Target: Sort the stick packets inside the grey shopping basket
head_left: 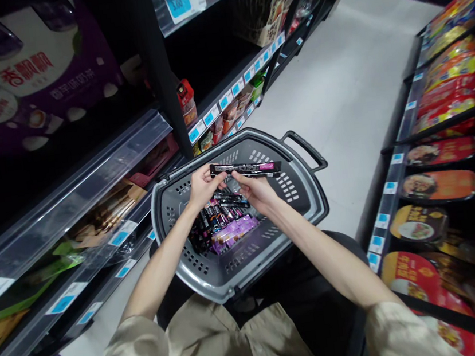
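Observation:
A long, thin black snack packet (258,169) with a pink patch lies crosswise between my hands, over the basket. My left hand (204,186) pinches its left end, thumb on top. Near its middle, my right hand (258,191) grips the lower edge with thumb and fingers. Below them is a grey shopping basket (310,206) with slotted walls. Inside it lie several similar black packets (214,215) and a purple packet (234,233). The print on the held packet is too blurred to read.
Dark shelves with price tags (223,100) run along the left, holding a large purple-and-white carton (35,81). Bagged and bowl-packed foods (440,185) fill the right shelves. A pale floor aisle (361,59) stretches ahead. The basket's handle (305,149) sticks out to the right.

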Action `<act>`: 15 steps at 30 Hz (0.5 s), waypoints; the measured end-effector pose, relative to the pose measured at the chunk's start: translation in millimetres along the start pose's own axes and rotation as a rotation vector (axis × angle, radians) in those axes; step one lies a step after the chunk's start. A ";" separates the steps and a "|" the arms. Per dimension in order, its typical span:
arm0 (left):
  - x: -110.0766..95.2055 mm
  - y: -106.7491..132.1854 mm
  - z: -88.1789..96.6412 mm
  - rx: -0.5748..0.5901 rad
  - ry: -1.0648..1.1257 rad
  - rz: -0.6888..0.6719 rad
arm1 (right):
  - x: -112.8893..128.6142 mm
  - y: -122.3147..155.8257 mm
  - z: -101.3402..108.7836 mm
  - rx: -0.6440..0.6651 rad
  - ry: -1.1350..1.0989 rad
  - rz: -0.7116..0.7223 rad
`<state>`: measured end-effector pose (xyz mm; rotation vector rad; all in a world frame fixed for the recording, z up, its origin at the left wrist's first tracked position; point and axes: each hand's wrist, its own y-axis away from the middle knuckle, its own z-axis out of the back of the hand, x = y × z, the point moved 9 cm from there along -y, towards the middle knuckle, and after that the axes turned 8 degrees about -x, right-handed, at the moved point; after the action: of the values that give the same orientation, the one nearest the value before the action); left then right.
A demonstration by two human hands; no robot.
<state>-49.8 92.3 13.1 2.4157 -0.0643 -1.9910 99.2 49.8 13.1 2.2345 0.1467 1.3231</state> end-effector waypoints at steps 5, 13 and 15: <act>0.2 -0.4 0.4 -0.003 -0.003 0.001 | 0.8 1.2 -1.1 0.003 -0.009 -0.007; 3.1 -1.1 0.8 0.008 -0.017 -0.008 | 1.2 2.1 -1.0 -0.006 -0.023 -0.014; 3.4 -1.2 0.9 0.007 -0.016 -0.007 | 1.0 2.2 -1.0 -0.008 -0.024 -0.018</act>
<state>-50.0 93.4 9.5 2.4079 -0.0638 -2.0165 98.6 48.7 15.3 2.2369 0.1518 1.2845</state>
